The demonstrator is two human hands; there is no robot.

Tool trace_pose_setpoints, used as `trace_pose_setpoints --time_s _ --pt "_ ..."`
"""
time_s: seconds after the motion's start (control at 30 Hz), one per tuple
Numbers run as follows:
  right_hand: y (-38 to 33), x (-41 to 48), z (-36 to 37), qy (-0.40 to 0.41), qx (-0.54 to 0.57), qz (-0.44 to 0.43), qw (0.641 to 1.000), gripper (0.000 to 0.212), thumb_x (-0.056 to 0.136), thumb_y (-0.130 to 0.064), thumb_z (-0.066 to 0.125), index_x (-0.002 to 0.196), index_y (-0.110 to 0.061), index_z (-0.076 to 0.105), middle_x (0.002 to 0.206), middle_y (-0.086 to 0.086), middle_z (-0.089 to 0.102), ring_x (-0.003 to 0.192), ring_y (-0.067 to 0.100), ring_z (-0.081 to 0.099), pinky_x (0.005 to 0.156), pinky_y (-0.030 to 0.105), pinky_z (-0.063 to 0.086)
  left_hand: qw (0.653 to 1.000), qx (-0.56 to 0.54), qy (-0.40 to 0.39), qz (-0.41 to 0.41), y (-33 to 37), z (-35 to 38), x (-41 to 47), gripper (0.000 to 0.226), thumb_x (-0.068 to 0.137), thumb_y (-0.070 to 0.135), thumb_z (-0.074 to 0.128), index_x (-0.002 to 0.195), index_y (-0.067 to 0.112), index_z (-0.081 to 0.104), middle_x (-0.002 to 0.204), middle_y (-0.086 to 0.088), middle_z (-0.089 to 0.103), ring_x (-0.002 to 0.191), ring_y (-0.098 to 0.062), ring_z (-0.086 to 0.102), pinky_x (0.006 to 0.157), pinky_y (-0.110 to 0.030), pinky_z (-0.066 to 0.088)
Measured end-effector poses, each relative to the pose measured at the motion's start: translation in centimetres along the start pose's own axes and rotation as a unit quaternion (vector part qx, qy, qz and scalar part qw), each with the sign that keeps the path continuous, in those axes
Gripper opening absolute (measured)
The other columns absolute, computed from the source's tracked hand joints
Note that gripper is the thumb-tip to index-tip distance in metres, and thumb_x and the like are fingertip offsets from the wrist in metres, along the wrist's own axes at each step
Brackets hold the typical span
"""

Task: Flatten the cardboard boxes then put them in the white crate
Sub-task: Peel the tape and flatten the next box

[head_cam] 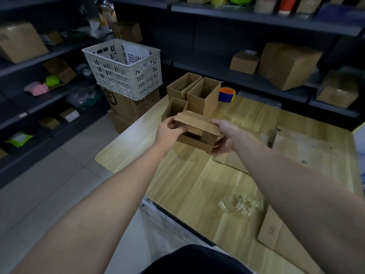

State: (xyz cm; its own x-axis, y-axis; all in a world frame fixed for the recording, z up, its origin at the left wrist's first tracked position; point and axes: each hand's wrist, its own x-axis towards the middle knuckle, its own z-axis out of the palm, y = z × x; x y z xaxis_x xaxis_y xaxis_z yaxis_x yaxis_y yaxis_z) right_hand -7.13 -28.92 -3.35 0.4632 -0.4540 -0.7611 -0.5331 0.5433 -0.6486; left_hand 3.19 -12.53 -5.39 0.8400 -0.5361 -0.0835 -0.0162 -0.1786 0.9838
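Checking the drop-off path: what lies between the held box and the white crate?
Head view: a small open cardboard box at the table corner, just behind the held box.

I can make out big black letters "SF" on the brown carton (128, 107) under the white crate (110, 73) — and a QR code on the white sheet (136, 55) inside it. The print on the flat cardboard (276, 232) to my right is too small to read.

The box (197, 123) is plain brown cardboard, like the other boxes (212, 103). The crate (110, 76) is white with a lattice of cut-outs; the paper (135, 55) in it is white with a black QR pattern. The table (187, 184) is pale striped wood grain. The tape (227, 94) is orange, blue and yellow. The shelves (256, 20) are dark grey.
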Motion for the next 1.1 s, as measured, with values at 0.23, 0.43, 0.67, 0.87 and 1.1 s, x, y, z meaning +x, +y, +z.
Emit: trace_pose_setpoints --time_s 0.23,0.43,0.67,0.87,1.1 --pt "0.3 -0.4 0.3 0.005 -0.018 0.000 1.000 0.044 0.084 -0.043 0.065 0.112 -0.016 0.045 0.102 0.024 0.062 0.090 0.039 0.061 0.071 0.051 0.052 1.000 0.007 -0.013 -0.008 -0.1 -0.1 -0.1 0.047 0.072 0.028 0.080 0.112 0.026 0.055 0.103 0.014 0.056 0.095 -0.007 0.054 0.076 -0.025 0.047" --pt "0.5 -0.5 0.9 0.001 -0.040 0.012 0.999 0.051 0.082 -0.045 0.066 0.117 -0.016 0.043 0.104 0.024 0.062 0.090 0.039 0.061 0.070 0.049 0.052 0.997 0.066 0.026 0.000 -0.6 0.1 0.1 0.039 0.072 0.032 0.079 0.098 0.024 0.052 0.097 0.008 0.061 0.089 -0.011 0.057 0.066 -0.025 0.044" --pt "0.0 -0.9 1.0 -0.007 -0.038 0.027 0.999 0.058 0.080 -0.043 0.068 0.125 -0.016 0.042 0.107 0.026 0.060 0.090 0.041 0.061 0.069 0.052 0.053 0.991 0.100 0.085 0.022 -0.5 0.2 -0.9 0.029 0.077 0.033 0.074 0.100 0.023 0.060 0.094 0.006 0.063 0.084 -0.011 0.058 0.068 -0.024 0.048" --pt "-0.5 -1.3 0.8 -0.006 -0.043 0.030 0.999 0.062 0.079 -0.044 0.068 0.125 -0.014 0.040 0.109 0.026 0.059 0.093 0.042 0.060 0.068 0.049 0.054 0.993 0.096 0.055 0.037 -0.2 -0.3 -1.3 0.014 0.080 0.030 0.071 0.092 0.025 0.065 0.082 0.015 0.063 0.078 0.000 0.058 0.059 -0.011 0.040" --pt "-0.6 -1.0 -0.8 0.012 -0.004 0.039 0.999 0.061 0.079 -0.047 0.066 0.120 -0.009 0.041 0.103 0.028 0.059 0.089 0.041 0.060 0.065 0.045 0.053 0.999 -0.041 -0.003 -0.006 0.4 -1.3 -0.7 0.025 0.092 0.030 0.058 0.106 0.014 0.069 0.097 0.000 0.071 0.095 -0.017 0.064 0.080 -0.025 0.052"
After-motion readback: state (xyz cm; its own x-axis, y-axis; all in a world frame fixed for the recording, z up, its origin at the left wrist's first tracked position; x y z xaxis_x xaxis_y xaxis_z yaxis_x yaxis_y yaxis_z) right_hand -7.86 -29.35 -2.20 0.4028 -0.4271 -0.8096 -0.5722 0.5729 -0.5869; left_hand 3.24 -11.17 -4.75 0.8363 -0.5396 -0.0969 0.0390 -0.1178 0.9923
